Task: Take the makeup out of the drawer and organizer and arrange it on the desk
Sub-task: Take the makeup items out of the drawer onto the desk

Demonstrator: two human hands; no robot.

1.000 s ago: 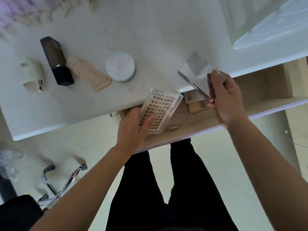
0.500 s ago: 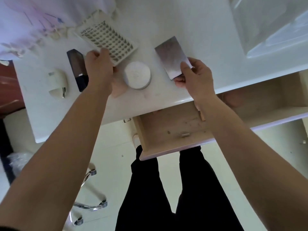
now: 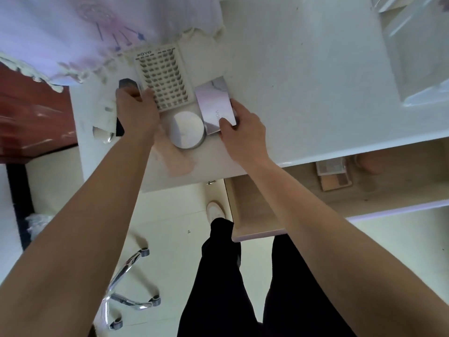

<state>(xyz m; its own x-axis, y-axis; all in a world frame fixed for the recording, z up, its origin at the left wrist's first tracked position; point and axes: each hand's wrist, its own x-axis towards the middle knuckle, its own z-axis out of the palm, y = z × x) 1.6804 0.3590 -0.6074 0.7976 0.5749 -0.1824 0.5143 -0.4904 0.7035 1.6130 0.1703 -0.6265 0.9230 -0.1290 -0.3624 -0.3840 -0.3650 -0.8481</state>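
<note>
Both hands full
My left hand (image 3: 137, 113) grips the lash tray (image 3: 161, 79); my right hand (image 3: 243, 133) pinches the palette (image 3: 215, 103).

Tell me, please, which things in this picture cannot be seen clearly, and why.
Head view only:
- Dark bottle: mostly hidden behind the left hand, which holds the lash tray.
- Peach tube: upper end covered by the left forearm.
- Brown round item in the drawer: top hidden by the desk edge; kind unclear.
- Clear organizer: cut off by the right frame edge.
- Lettering on the silver palette: too small, partly under the right hand.
</note>
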